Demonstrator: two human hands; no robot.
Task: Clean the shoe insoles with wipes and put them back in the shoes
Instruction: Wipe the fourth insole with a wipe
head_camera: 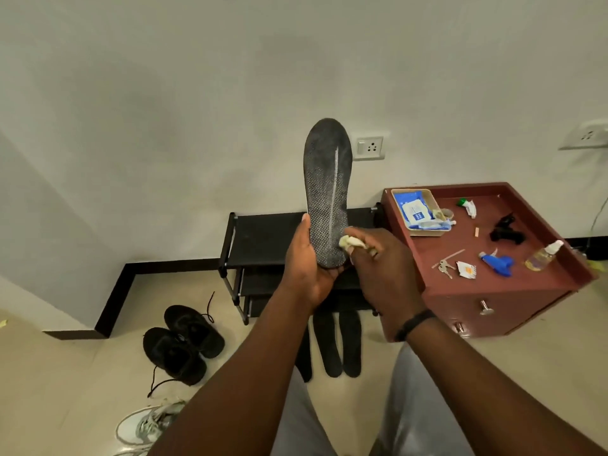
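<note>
I hold the insole (327,195) upright in front of me, above the black shoe rack (263,236), so its whole dotted face turns toward the camera and the wiping hand can reach it. My left hand (307,261) curls around the lower end, thumb along the left edge and fingers cupping behind and under it; gripping low leaves most of the surface bare for cleaning. My right hand (381,258) pinches a crumpled wipe (449,241) and presses it against the insole's lower right part, just beside the left hand's grip.

The insole's long axis runs almost vertically, the broader rounded end pointing up toward the wall, the narrower end down in my palm. A pale streak runs along its length, which I take for a wiped or damp track, though I cannot be sure.

Three more dark insoles (339,343) lie on the floor below, side by side. The black shoes (184,343) sit to the left on the floor, apart from them, and a pale sneaker (148,426) lies nearer me. The wipes pack (414,209) rests in a tray on the red counter (493,291) to the right, within reach for a fresh sheet.
</note>
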